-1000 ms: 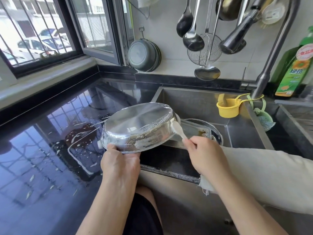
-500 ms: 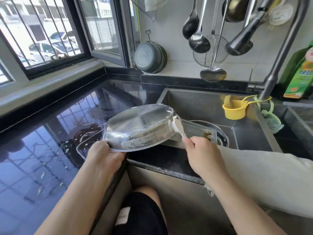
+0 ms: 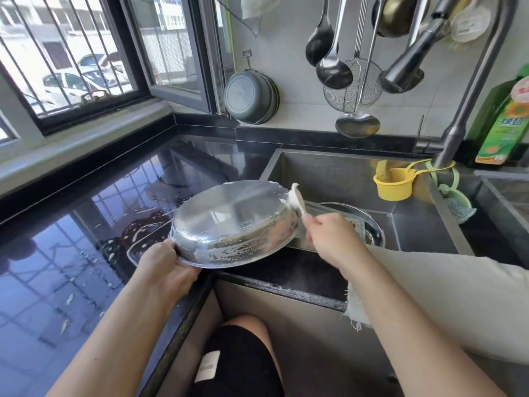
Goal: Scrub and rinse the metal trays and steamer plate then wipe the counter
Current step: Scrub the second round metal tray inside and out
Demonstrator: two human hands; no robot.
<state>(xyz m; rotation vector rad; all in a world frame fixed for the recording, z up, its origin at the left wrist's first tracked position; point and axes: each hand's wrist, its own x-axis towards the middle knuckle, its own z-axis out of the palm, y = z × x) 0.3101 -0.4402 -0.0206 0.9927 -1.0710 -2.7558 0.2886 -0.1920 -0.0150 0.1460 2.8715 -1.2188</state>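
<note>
Head: round soapy steel tray (image 3: 232, 222), maybe sponge (image 3: 296, 197).

Your left hand (image 3: 167, 269) hides its fingers under the round tray (image 3: 233, 222), so your grip there can't be read. The tray and your right hand (image 3: 332, 239) cover most of the dishes in the sink (image 3: 337, 173). The faucet (image 3: 469, 90) and green bottle (image 3: 503, 121) run off frame.

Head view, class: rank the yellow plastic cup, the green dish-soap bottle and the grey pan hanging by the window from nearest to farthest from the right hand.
1. Yellow plastic cup, in the sink corner beyond the right hand.
2. Green dish-soap bottle, far right counter.
3. Grey pan, on the wall, back left.
</note>
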